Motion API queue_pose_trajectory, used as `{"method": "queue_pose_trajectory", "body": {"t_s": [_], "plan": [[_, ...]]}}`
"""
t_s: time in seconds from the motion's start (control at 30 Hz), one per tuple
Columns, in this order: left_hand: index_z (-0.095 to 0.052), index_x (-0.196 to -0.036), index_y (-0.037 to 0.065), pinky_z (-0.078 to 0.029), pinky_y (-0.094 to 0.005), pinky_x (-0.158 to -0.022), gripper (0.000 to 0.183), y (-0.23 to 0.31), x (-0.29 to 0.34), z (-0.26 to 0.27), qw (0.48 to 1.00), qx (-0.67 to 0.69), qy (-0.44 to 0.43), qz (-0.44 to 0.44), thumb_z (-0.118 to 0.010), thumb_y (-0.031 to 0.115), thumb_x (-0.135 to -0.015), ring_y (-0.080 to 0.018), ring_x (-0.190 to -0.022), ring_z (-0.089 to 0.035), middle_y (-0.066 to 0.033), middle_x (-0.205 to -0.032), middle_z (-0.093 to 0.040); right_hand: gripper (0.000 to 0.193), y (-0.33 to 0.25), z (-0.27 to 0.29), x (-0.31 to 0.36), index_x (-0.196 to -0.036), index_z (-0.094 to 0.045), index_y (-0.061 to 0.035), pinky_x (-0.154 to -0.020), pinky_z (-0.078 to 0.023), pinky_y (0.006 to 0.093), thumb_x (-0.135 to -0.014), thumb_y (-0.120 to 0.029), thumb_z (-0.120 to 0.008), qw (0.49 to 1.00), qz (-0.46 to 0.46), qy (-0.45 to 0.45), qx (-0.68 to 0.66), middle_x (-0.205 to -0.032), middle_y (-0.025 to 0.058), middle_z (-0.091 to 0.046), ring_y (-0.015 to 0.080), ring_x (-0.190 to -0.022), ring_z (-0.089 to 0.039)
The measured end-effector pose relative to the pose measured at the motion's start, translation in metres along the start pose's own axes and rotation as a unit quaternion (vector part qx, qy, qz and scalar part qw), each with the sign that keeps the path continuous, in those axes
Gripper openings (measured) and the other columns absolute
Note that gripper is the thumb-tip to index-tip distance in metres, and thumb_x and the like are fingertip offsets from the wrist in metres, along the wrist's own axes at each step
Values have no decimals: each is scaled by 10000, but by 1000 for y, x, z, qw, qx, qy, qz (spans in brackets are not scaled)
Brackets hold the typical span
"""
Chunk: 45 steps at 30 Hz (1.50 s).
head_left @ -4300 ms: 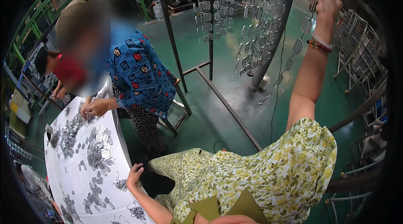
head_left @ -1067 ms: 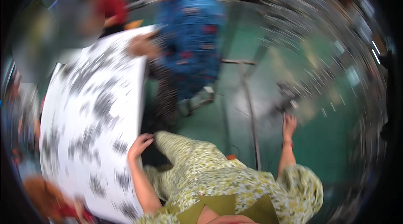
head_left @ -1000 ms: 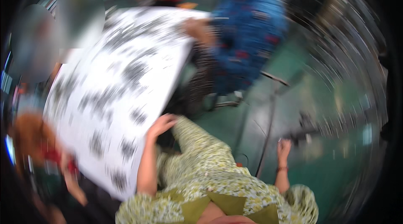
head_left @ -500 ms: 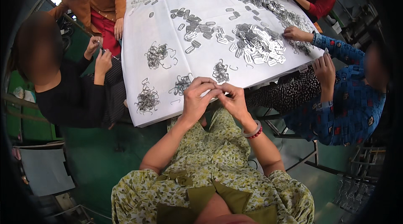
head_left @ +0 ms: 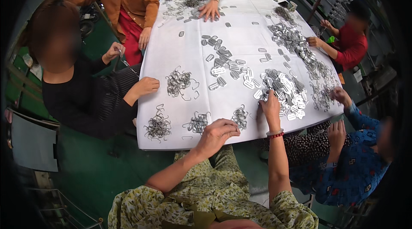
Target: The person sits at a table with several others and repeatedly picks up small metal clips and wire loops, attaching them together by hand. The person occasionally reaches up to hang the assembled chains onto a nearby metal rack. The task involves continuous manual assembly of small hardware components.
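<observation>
My left hand [head_left: 218, 136] hovers over the near table edge with its fingers pinched together; what is between them is hidden. Beside it lie small heaps of bent metal wire hooks [head_left: 199, 123], with another heap of hooks [head_left: 240, 117] just past its fingertips. Stretched forward, my right hand [head_left: 271, 109] has its thumb and fingers closed at the left edge of a large pile of flat slotted metal buckles [head_left: 296, 96]. A silvery buckle seems to sit at its fingertips, partly covered by them.
A white-covered table [head_left: 171, 53] carries more hook heaps [head_left: 157, 126] at near left and scattered buckles [head_left: 221, 55] mid-table. Another buckle pile [head_left: 289, 38] lies far right. Co-workers' hands rest on or near it: left [head_left: 148, 85], far side [head_left: 210, 10], right [head_left: 341, 97].
My hands were together at the near edge and have parted. The right reached forward to the buckle pile; the left stayed near the edge. The view shifted, and a co-worker's hand on the left came onto the table.
</observation>
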<state>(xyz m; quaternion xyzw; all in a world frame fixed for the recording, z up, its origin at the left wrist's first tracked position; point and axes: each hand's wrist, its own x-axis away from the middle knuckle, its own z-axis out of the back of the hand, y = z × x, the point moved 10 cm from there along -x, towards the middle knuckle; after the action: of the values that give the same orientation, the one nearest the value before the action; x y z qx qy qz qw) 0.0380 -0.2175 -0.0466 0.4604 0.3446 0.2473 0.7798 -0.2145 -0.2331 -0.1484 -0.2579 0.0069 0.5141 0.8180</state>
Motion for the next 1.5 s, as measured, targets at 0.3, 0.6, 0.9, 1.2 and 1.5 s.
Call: {"method": "queue_pose_trajectory", "body": {"t_s": [0.3,0.6,0.9,1.2,1.5], "plan": [[-656,-885,-12,-514,-321,-714,124,3,-10,-5,998,-20,27,-52,-656,31,-770,-244,-792,-639,-123,-874,-655,261,14,-25,-17,-822,-605,39,-714,-481,408,-582,-38,-673,999,-39,-12,-15,-767,216,-604,371,-767,-594],[-634,-880,-13,-498,-318,-673,105,5,-9,4,998,-44,-16,-38,-618,69,-815,-240,-781,-637,-117,-831,-658,298,-66,21,25,-1072,-558,36,-627,-513,273,-777,61,-590,882,-91,-151,-437,-815,138,-643,169,-694,-646],[-591,-809,-7,-426,-400,-675,102,26,2,-11,993,-64,-37,-90,-577,93,-823,-329,-707,-582,-141,-722,-599,323,-106,91,119,-1087,-584,41,-698,-440,193,-771,77,-637,837,-68,43,-542,-850,25,-608,70,-795,-562],[-626,-804,42,-414,-375,-719,73,20,25,-7,986,-162,-5,-27,-633,115,-796,-286,-752,-585,-88,-760,-633,290,-101,84,141,-1005,-594,66,-711,-441,200,-725,114,-652,780,-149,122,-596,-886,58,-603,83,-787,-565],[-537,-1199,59,-476,-336,-839,412,-41,5,46,996,-60,34,53,-651,113,-807,-255,-1035,-573,-124,-1136,-585,246,-90,66,148,-984,-574,60,-709,-443,209,-743,48,-621,690,-222,70,-686,-816,51,-590,94,-747,-559]]}}
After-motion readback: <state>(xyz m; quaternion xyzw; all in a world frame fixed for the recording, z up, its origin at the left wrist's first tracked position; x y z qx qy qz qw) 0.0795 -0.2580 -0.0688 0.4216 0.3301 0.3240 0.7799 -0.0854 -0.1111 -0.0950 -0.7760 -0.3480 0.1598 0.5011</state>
